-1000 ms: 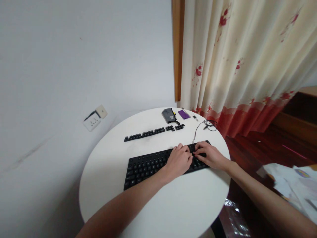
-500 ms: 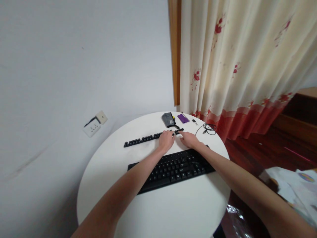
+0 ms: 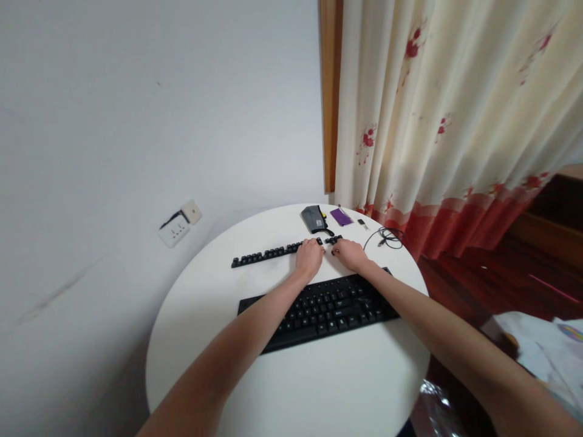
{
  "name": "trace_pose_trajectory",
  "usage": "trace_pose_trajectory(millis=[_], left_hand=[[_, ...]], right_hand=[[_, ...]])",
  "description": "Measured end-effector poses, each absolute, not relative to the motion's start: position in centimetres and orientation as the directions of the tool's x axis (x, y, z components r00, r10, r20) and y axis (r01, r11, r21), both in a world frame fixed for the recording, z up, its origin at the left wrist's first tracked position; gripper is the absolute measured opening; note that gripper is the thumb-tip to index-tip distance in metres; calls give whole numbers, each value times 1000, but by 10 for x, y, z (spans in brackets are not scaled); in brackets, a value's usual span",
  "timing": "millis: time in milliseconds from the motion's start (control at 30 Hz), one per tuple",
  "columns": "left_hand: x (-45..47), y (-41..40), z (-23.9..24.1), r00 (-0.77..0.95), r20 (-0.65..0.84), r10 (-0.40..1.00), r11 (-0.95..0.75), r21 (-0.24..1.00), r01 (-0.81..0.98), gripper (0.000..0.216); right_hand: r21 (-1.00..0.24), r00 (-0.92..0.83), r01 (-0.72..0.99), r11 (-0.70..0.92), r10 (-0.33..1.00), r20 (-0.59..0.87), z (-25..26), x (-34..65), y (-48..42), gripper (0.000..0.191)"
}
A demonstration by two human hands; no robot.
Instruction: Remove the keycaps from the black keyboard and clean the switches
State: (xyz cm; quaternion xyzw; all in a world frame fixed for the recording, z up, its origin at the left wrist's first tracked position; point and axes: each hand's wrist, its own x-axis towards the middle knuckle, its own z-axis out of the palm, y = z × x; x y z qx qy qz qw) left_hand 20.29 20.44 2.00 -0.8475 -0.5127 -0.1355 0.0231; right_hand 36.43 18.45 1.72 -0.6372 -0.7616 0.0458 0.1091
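A long row of black keycaps (image 3: 264,257) stretches across the back half of the table, with a gap near its right end. At that row, my left hand (image 3: 310,257) bends over the keys just left of the gap, fingers closed; what lies under its fingertips is too small to make out. My right hand (image 3: 348,254) is at the short right-hand group of keycaps (image 3: 333,240), its fingers pinched around a small dark keycap. Below both hands lies a black keyboard (image 3: 337,309), partly covered by my forearms.
The round white table (image 3: 191,328) stands by the wall. Behind the keycaps lie a grey pouch (image 3: 313,219), a purple cloth (image 3: 341,216), a small dark stick with a pale end (image 3: 362,223) and a coiled black cable (image 3: 390,237). A floral curtain (image 3: 410,139) hangs behind.
My right hand's fingers have drawn in from the right-hand keycaps into a pinch. The gap between the keycap groups shows more clearly. The view has shifted slightly.
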Motion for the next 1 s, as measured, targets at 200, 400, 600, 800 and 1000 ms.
trace_pose_trajectory(millis=[200,400,600,800,1000], left_hand=[[208,189,30,463,191,865,-490,125,863,24],[225,154,35,505,236,830,-556,280,783,19],[242,112,28,605,268,750,-655,434,619,18],[245,100,25,635,277,721,-684,428,590,16],[247,95,27,652,262,712,-698,369,614,16]], right_hand=[[-311,-311,885,347,937,161,18,377,168,11],[-435,-250,823,366,920,301,21,412,145,16],[-678,-149,632,376,917,369,15,452,98,19],[-712,-220,583,391,920,325,9,453,66,15],[-673,-296,592,443,897,329,8,454,64,13]])
